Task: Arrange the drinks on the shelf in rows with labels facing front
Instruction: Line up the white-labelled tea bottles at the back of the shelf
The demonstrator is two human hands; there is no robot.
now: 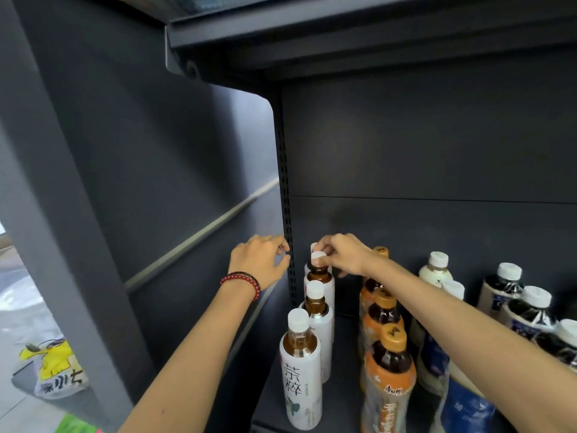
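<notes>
**Hand on the Cap as Tea Bottles Stand in Line**

On the floor at far left, outside the dark grey unit, lies a yellow-and-white bag. A person's left hand, with a red bead bracelet at the wrist, hovers beside the perforated upright in the unit's back left corner. Its fingers are loosely curled and the thumb stands apart, and nothing can be seen in its hold.

Just to its right, the right hand reaches across the other rows and pinches the white cap of the third tea bottle between thumb and fingertips. That bottle stands upright in a single file of white-sleeved tea bottles along the left side of the shelf. The front tea bottle shows its printed characters to the camera. A second stands close behind it, and the cap of a fourth peeks out behind the hand.

A bare strip of shelf separates this file from a row of orange-capped bottles, which runs front to back under the right forearm. Further right stand pale milky bottles with white caps, then blue-labelled bottles. Dark drinks with white caps stand at the far right edge. Whether the labels in these rows face front cannot be told for most of them. An upper shelf overhangs the scene.
</notes>
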